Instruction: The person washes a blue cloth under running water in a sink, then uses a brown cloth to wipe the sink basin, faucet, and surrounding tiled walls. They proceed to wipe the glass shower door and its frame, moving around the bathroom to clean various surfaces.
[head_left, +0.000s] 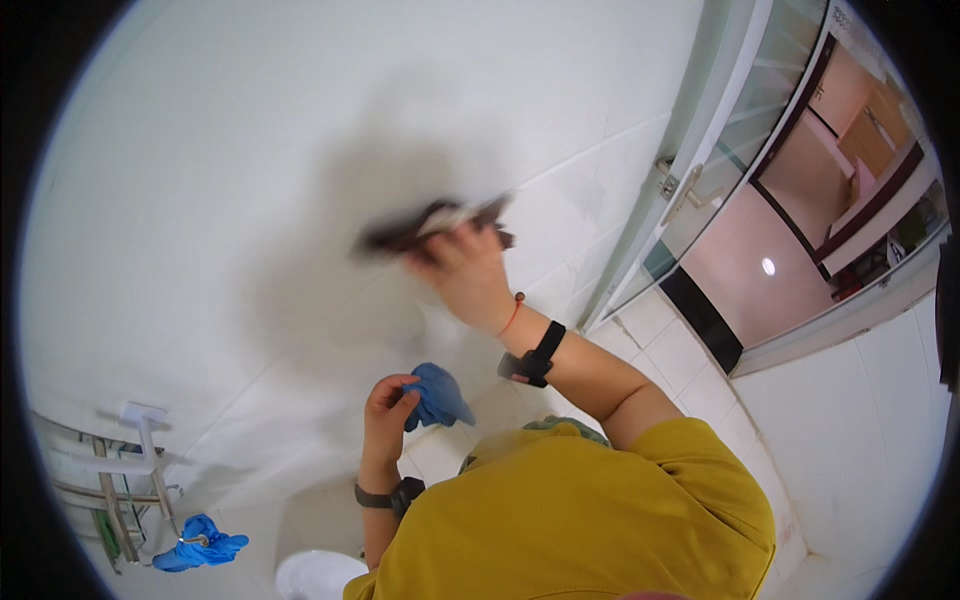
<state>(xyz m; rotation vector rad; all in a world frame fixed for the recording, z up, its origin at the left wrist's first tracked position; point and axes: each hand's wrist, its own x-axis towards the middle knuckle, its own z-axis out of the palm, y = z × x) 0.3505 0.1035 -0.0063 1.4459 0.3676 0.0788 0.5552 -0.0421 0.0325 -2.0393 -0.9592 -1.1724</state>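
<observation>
My right hand (461, 277) is raised against the white tiled wall (247, 187), its fingers pressed on a dark brown cloth (405, 234) that is blurred by motion. A paler patch shows in the middle of the cloth. Lower down, my left hand (391, 409) pinches a blue cloth (436, 396) between thumb and fingers; the cloth hangs bunched to the right of that hand. Whether the blue cloth touches the wall cannot be told.
At lower left, a blue glove (201, 544) hangs on a hook beside a metal wall rack (112, 487). A white rounded fixture (319, 576) stands below. To the right is an open glass door (720, 172) with a handle, beside a dark threshold (701, 319).
</observation>
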